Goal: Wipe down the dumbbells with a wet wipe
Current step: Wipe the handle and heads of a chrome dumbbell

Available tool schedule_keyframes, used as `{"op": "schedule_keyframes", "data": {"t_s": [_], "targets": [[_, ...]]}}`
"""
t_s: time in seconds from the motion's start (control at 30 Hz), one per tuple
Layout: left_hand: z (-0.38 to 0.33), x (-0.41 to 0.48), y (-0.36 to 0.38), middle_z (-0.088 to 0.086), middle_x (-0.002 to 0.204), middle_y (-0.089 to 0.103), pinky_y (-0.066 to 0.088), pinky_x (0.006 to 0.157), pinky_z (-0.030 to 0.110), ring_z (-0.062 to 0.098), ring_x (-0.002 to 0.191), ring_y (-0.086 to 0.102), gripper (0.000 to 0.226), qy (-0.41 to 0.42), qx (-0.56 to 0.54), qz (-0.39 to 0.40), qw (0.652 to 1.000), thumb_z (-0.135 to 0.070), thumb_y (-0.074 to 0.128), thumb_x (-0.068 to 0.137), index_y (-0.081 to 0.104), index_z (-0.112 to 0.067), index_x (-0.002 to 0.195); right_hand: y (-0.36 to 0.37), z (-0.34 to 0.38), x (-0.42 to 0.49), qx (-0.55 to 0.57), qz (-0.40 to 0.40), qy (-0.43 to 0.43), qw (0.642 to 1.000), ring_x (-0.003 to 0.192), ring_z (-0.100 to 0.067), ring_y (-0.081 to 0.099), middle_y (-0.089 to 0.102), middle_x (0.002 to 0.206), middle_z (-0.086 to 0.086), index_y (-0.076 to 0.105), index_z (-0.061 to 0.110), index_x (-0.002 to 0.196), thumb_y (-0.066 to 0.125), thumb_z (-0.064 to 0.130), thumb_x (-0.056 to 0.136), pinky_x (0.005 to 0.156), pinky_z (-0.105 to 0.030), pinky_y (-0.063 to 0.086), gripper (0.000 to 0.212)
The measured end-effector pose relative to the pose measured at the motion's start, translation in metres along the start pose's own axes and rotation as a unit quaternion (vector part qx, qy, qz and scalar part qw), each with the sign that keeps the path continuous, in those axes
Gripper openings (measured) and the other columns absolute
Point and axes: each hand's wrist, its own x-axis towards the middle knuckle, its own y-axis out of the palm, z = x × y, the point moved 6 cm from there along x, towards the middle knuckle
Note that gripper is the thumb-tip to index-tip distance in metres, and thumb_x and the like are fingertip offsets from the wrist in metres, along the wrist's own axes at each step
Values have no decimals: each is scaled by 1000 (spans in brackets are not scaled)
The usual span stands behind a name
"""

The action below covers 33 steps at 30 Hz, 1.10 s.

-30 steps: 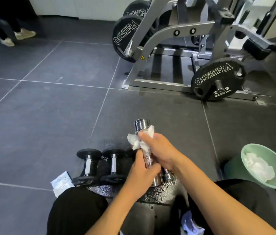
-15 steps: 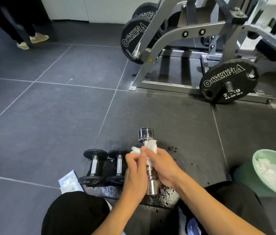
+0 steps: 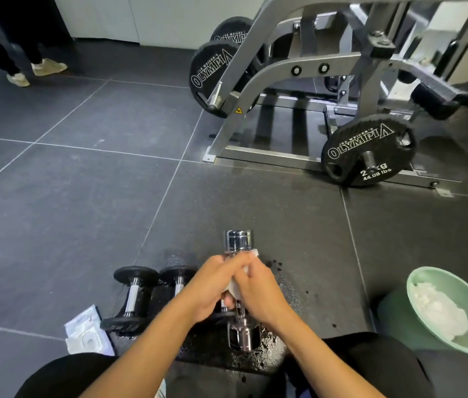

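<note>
Your left hand (image 3: 212, 285), fingers curled, grips chrome dumbbell (image 3: 238, 242); right hand (image 3: 260, 295) pinches wet wipe (image 3: 253, 252) round its handle; wet chrome could slip onto black dumbbells (image 3: 141, 297) at 9 o'clock

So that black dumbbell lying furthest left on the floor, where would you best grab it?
Grip the black-ended dumbbell by its chrome handle, coming straight down from above. It lies flat on the dark tiled floor, and its round end discs seem to hold the handle clear of the floor, so fingers can curl underneath.
</note>
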Motion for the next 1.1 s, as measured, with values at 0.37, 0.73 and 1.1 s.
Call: {"op": "schedule_keyframes", "data": {"t_s": [0.37, 0.73, 1.1], "targets": [[1, 1, -7, 25, 74, 65, 49, 45, 36, 35, 45, 59, 58, 35, -185, -100, 977, -30, 89, 83, 58, 7, 114, -1, 14, -5, -72, 66, -21, 995, 58, -14, 66, 70, 65, -5, 56, 23, 90, 43, 46, 108, 59, -28, 54, 32], [10, 3, -20, 23, 90, 77, 55, 47, 28, 24, 57, 73, 50, -31, -72, -164, 983, -38, 83, 82, 63, -3, 112, 10, 3, -8, -63, 80, 23, 995, 50, -16, 61, 60, 57, 1, 55, 17, 91, 45, 39, 108, 61, -41, 56, 29], [6, 2, -13, 12, 96, 82, 61, 76, 51, 28, 86, 80, 29, -8, -231, -204, 951, -22, 73, 74, 72, 4, 87, 8, 1, -6, -39, 89, 27, 995, 53, -23, 65, 73, 66, -10, 64, 13, 94, 61, 22, 96, 55, -36, 54, 11]]}}
